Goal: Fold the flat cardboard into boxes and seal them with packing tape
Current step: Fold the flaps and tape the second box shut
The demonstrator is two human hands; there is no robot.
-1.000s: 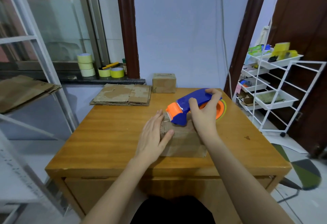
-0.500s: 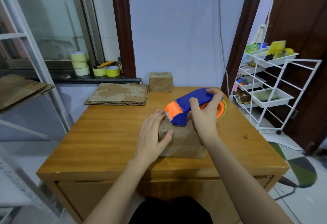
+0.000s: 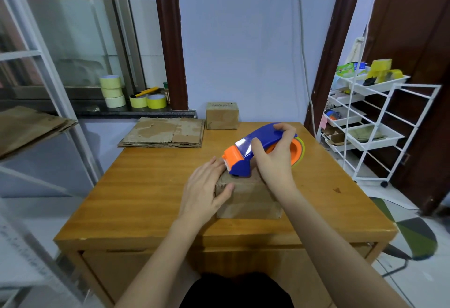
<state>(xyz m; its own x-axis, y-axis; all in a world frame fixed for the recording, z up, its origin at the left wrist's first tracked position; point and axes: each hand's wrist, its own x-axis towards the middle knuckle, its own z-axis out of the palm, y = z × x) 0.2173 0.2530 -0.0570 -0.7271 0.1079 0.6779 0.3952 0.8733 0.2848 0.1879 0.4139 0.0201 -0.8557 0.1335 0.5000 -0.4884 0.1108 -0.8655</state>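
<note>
While your left hand (image 3: 207,191) lies flat, fingers spread, against the box (image 3: 248,198) near the surface's (image 3: 136,193) front edge, your right hand (image 3: 272,159) grips the tape dispenser (image 3: 246,152) on its top.

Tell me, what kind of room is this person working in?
Probably a room in a home used as a small packing station. A wooden table holds a stack of flat cardboard, spare tape rolls sit on the windowsill, and a white wire rack of household odds and ends stands beside a doorway.
</note>
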